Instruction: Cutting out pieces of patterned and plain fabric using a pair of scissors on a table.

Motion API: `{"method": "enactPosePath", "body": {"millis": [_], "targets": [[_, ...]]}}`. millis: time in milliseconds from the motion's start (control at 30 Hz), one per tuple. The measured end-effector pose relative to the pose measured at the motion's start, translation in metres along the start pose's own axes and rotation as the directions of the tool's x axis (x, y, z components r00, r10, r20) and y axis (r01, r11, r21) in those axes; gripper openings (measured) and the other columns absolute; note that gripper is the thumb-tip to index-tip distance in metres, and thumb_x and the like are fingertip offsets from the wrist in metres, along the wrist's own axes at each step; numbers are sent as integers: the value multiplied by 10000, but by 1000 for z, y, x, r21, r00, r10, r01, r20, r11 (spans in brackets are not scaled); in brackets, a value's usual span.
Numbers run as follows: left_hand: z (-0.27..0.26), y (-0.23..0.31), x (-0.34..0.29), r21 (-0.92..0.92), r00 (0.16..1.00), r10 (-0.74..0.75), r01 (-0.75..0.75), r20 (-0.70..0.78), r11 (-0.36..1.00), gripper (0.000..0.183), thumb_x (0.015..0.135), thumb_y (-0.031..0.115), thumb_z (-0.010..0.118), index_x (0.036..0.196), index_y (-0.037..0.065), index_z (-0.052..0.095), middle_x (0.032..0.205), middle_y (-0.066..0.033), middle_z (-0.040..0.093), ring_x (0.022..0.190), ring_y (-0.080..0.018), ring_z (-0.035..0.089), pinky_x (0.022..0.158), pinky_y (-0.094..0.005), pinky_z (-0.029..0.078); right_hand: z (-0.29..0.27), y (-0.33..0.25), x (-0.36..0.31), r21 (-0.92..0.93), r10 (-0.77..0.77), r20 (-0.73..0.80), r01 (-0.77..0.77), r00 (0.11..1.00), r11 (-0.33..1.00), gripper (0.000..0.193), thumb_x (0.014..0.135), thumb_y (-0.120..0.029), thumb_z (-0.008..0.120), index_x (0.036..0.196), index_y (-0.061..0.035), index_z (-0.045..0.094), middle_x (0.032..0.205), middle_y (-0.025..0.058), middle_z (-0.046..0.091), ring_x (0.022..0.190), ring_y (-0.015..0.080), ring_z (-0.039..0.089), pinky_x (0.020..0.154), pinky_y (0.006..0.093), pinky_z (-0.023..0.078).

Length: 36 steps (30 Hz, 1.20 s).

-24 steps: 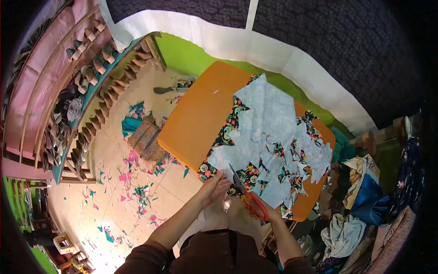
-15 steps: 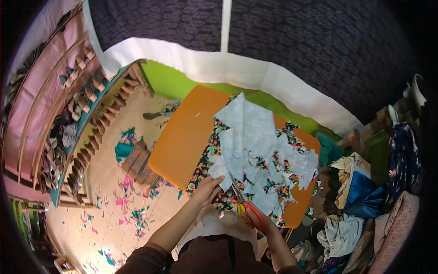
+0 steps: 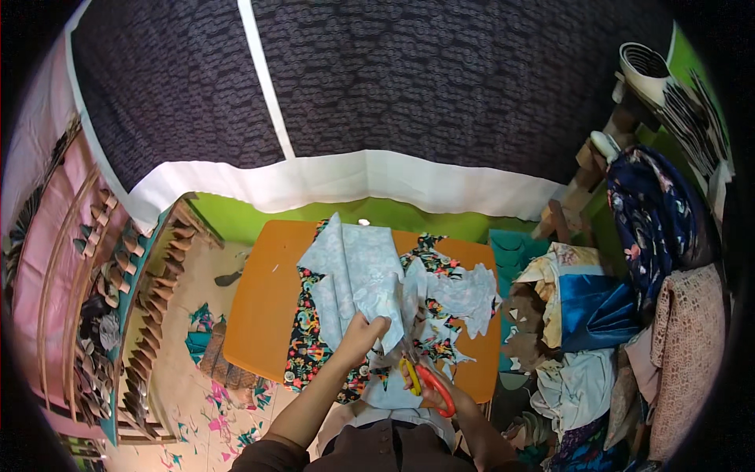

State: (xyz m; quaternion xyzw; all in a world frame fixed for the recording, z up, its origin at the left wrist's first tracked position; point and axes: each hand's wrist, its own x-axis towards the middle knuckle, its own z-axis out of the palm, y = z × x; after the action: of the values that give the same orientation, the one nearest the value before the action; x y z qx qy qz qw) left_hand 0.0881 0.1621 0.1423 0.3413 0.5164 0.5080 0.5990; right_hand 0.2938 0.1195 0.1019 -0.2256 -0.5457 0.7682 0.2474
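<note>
A dark patterned curtain [image 3: 440,86] with a white lower band hangs beyond an orange table [image 3: 263,295], where a cut-up floral fabric [image 3: 364,256] lies across the middle, much of its pale side showing. The left hand [image 3: 362,337] pinches a raised part of the cloth; the right hand [image 3: 429,391] grips scissors [image 3: 443,393] with red and yellow handles, blades at the fabric just beside it. Colored scraps [image 3: 219,425] litter the floor at left, near racked shoe-shaped forms [image 3: 146,342].

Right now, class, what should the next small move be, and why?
Probably a short snip with the scissors: the right hand holds them, they point toward the pale-backed fabric, and the left hand grips it close by.
</note>
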Motion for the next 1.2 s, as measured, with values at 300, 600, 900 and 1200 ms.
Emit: {"method": "enactPosePath", "body": {"millis": [300,600,900,1200], "targets": [[37,1,3,180,991,90,-106,97,978,199,789,132,529,933,-5,531,766,-10,561,689,-95,513,620,-244,413,-31,19,-27,492,98,-39,-66,994,868,510,858,-450,426,1174,-58,344,885,36,411,674,51,440,526,128,417],[56,7,-1,180,979,133,-160,154,970,260,805,160,549,993,-16,521,854,-37,575,765,-105,528,677,-253,428,-30,-46,-45,434,336,-114,-258,935,863,968,518,-600,683,1212,-25,328,773,-7,380,569,41,373,471,160,332],[66,16,-3,335,974,33,-109,225,936,323,763,116,609,1046,-2,509,906,-39,569,806,-116,528,711,-258,430,-29,-39,-51,440,146,-197,-45,969,897,316,895,-206,423,1148,-27,368,741,-8,388,535,17,370,418,125,339],[70,26,-8,255,968,49,-113,245,960,382,745,120,638,1072,-5,485,898,-19,553,811,-104,515,725,-257,423,-33,-58,-52,496,381,-188,-248,905,832,830,611,-597,651,1161,-48,359,715,9,362,565,32,354,506,139,315]]}}
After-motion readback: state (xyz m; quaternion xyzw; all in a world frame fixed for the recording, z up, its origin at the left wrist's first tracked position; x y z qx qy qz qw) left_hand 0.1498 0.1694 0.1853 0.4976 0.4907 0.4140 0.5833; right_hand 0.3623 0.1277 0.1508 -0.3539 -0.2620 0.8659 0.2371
